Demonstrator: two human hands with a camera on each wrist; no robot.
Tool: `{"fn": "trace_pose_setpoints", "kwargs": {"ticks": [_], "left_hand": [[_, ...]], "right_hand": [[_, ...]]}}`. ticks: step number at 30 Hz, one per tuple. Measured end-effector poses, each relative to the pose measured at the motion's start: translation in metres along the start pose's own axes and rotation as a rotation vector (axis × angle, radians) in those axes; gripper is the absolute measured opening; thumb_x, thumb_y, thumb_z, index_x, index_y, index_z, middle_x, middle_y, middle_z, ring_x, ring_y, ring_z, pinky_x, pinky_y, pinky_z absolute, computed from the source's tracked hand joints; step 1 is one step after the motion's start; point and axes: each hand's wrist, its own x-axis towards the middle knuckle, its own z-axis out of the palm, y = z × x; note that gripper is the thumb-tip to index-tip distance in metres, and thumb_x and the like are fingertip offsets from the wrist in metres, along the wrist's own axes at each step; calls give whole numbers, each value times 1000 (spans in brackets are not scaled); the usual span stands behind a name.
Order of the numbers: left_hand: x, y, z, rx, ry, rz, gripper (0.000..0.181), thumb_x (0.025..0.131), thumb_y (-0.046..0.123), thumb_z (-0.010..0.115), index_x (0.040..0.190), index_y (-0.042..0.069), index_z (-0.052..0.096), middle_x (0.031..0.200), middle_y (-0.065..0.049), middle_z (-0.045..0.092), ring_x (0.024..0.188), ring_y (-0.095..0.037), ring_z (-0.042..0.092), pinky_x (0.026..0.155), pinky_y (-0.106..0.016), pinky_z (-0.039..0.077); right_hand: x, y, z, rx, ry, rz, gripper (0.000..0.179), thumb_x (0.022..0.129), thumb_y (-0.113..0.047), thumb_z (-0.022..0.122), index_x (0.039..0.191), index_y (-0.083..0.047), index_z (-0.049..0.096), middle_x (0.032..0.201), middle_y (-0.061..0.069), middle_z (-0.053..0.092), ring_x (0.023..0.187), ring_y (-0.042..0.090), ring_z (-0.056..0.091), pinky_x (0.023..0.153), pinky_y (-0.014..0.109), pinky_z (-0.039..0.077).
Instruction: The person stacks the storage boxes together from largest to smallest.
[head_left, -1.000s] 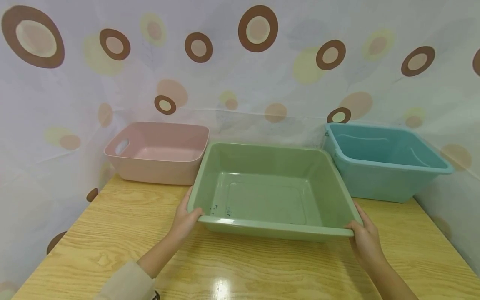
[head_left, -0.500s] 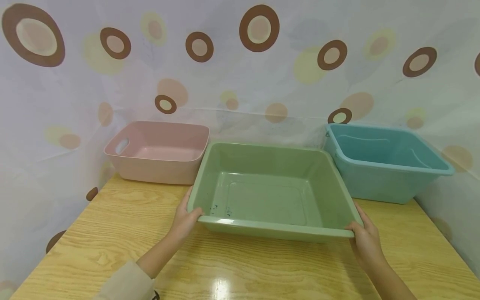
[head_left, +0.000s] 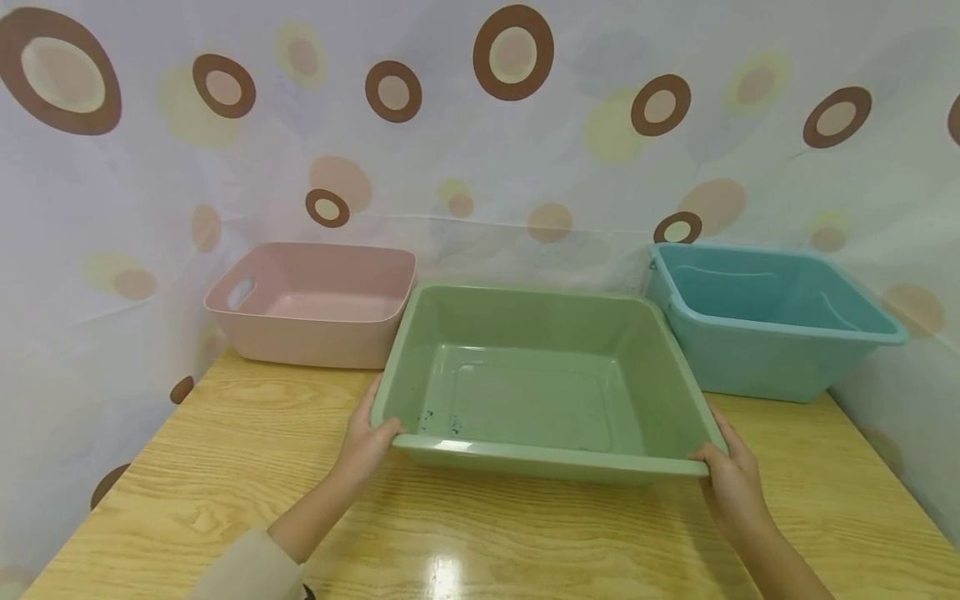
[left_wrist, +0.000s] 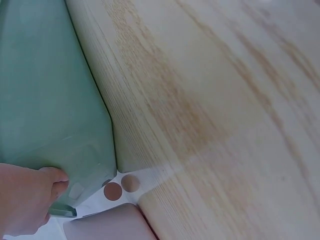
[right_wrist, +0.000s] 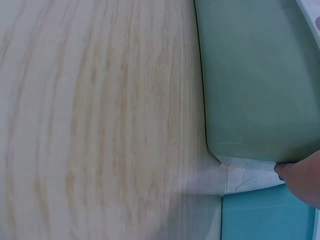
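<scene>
A wide green plastic basin (head_left: 536, 400) sits in the middle of the wooden table, with a few small dark specks on its floor at the near left. My left hand (head_left: 366, 442) grips its near left corner, thumb over the rim and fingers around the outside. At the near right corner my right hand (head_left: 731, 475) holds the rim the same way. In the left wrist view the left hand (left_wrist: 30, 197) shows against the green outer wall. Only part of the right hand (right_wrist: 302, 180) appears in the right wrist view, under the basin's end.
Behind on the left stands a pink basin (head_left: 315, 342) with a handle hole, close beside the green one. A deeper blue tub (head_left: 765, 362) stands at the back right. The wooden table (head_left: 247, 450) meets a wall covering (head_left: 480, 142) printed with circles.
Both hands keep their grip and the basin stays in place. The head view has shifted very slightly.
</scene>
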Motion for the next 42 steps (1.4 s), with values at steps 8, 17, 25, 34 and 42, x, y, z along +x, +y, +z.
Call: {"fn": "trace_pose_setpoints", "kwargs": {"ticks": [8,17,25,34,42], "left_hand": [[-2,0,-1,2,-7,-10,86,71,-5,47,149,6,13,147,-24,28,126,-42,37,101,-51,40],[-6,1,-2,13,-8,-17,86,71,-4,47,149,7,13,147,-24,27,125,-42,37,99,-50,41],[-9,3,-2,18,-3,-29,86,71,-4,47,149,8,12,146,-25,27,125,-43,37,99,-51,41],[-11,3,-3,15,-2,-37,86,71,-4,47,149,8,14,144,-25,29,122,-41,38,95,-46,44],[-12,3,-4,7,-7,-34,85,71,-4,46,149,8,13,145,-25,28,124,-42,37,98,-50,43]], "right_hand": [[-1,0,0,-5,21,14,80,84,6,34,150,-27,3,157,6,-4,122,13,29,78,9,45],[-4,1,0,-2,9,6,79,85,6,33,150,-27,1,157,6,-7,133,24,19,80,8,44],[-5,2,0,-3,9,-3,79,85,6,33,150,-25,1,157,5,-6,131,20,22,81,8,44],[-8,2,0,-8,2,5,78,86,6,32,150,-25,0,157,4,-7,128,16,27,79,8,44],[-9,3,0,-18,9,-9,78,86,6,33,150,-25,2,157,6,-4,110,-2,33,77,8,45]]}}
